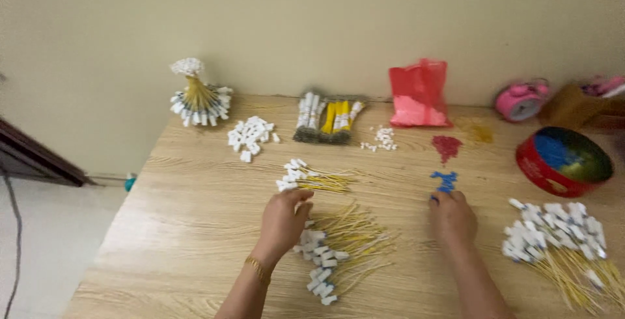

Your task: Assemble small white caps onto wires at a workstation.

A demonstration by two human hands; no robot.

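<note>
At the back of your counter (195, 182) stands a red plastic bag (418, 94), with a pink alarm clock (521, 99) to its right. A round red tin (564, 161) (blue inside) sits near the right edge. A fanned bundle of yellow wires (197, 99) leans by the wall, and loose white connectors (250, 135) lie nearby.

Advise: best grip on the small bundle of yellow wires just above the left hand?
Probably pinch the bundle of yellow wires across its bare yellow stems at mid-length, coming from above. It lies flat on the table, white connectors bunched at its left end, nearest the left hand; the stems are the narrowest part.
</note>
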